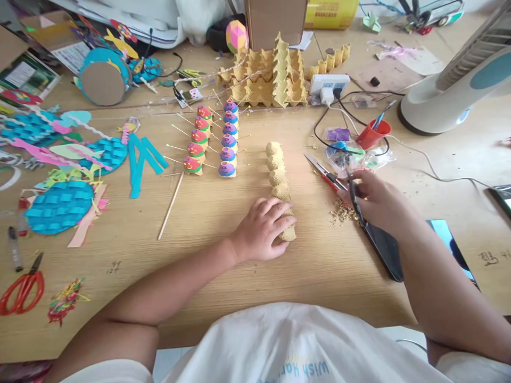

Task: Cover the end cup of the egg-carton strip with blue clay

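A plain tan egg-carton strip (277,162) with a row of rounded bumps lies lengthwise before me. My left hand (261,229) is closed over its near end, fingers curled across the top and hiding some bumps. To the right, my right hand (377,199) grips the black curved handle of what look like scissors (354,199); its fingers partly hide them. Beside that hand lies a red utility knife (331,178), over small tan scraps (341,211). Left of the strip stand two painted carton caterpillars, one red and green (197,137), one purple and blue (229,139), with pins sticking out.
Egg-carton trays (259,80) lie at the back by a power strip (329,84). A red cup (373,134) and a white fan (435,101) stand right. Phones (381,247) lie near my right arm. Paper crafts (59,207), red scissors (24,290) and a stick (171,206) are left.
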Tool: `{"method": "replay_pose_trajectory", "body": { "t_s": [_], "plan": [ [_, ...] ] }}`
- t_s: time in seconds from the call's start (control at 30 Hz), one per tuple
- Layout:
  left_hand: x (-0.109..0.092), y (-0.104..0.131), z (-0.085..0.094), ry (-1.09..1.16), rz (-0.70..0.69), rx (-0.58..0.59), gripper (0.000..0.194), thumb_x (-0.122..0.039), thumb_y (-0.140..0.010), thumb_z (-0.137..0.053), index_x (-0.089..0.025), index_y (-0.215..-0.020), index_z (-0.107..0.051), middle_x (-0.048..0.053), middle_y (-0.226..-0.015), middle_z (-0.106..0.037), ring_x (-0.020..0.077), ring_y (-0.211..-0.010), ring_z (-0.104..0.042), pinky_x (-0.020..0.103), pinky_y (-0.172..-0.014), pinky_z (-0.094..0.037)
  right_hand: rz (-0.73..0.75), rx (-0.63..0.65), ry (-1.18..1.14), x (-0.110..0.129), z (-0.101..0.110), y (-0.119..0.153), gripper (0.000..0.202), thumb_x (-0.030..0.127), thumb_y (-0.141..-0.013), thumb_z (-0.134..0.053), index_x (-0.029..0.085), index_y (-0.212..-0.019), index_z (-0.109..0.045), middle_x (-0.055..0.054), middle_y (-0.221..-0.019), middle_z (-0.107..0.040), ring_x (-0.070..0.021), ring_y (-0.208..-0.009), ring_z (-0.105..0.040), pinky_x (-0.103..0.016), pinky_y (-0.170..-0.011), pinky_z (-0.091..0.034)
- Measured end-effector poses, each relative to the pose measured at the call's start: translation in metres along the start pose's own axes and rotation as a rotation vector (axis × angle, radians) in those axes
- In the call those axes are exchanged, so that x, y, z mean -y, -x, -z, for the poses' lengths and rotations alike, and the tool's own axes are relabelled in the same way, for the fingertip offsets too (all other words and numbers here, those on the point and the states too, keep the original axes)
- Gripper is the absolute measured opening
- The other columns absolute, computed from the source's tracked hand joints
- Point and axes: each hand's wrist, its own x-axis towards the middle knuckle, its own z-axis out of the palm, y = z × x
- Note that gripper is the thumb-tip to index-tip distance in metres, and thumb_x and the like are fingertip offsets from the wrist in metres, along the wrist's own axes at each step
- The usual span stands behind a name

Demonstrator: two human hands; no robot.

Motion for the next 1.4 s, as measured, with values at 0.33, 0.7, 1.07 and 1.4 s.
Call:
{"method": "replay_pose_trajectory", "body": {
  "t_s": [0.33,0.7,1.07,1.4],
  "plan": [
    [0.006,0.005,-0.005,0.046,-0.042,-0.092,0.053,-0.034,-0.093,-0.071,-0.018,-0.142,-0.063,0.020,-0.161,-0.059,0.0382,-0.146,-0.055,0.058,-0.123,-0.044,-0.510,0.037,0.829,-0.083,0.065,-0.048,0.044,0.050,-0.097,-0.073,0.017,-0.127,-0.075,-0.016,-0.102,-0.078,-0.0227,-0.071,-0.051,-0.040,-0.071,-0.040],
    [0.009,0.007,-0.010,0.049,-0.057,-0.139,0.065,-0.033,-0.094,-0.071,-0.018,-0.154,-0.052,0.021,-0.158,-0.059,0.0369,-0.147,-0.054,0.057,-0.128,-0.041,-0.438,0.167,0.809,-0.096,0.074,-0.052,0.047,0.039,-0.096,-0.076,0.014,-0.135,-0.075,-0.015,-0.102,-0.082,-0.0233,-0.079,-0.061,-0.039,-0.077,-0.039],
    [0.008,0.006,-0.014,0.060,-0.077,-0.171,0.067,-0.028,-0.093,-0.072,-0.018,-0.156,-0.051,0.020,-0.156,-0.061,0.0373,-0.146,-0.056,0.059,-0.126,-0.043,0.185,-0.098,0.768,-0.014,-0.014,-0.029,0.035,0.051,-0.100,-0.065,0.024,-0.113,-0.082,-0.018,-0.126,-0.069,-0.0425,-0.125,-0.060,-0.058,-0.100,-0.051],
    [0.010,0.008,-0.016,0.093,-0.079,-0.167,0.069,-0.028,-0.092,-0.073,-0.017,-0.157,-0.051,0.021,-0.156,-0.060,0.0377,-0.147,-0.054,0.059,-0.127,-0.042,0.123,-0.122,0.797,-0.005,-0.037,-0.071,0.040,0.052,-0.099,-0.063,0.017,-0.108,-0.080,-0.022,-0.139,-0.058,-0.0502,-0.135,-0.046,-0.071,-0.105,-0.042]
  ]
}}
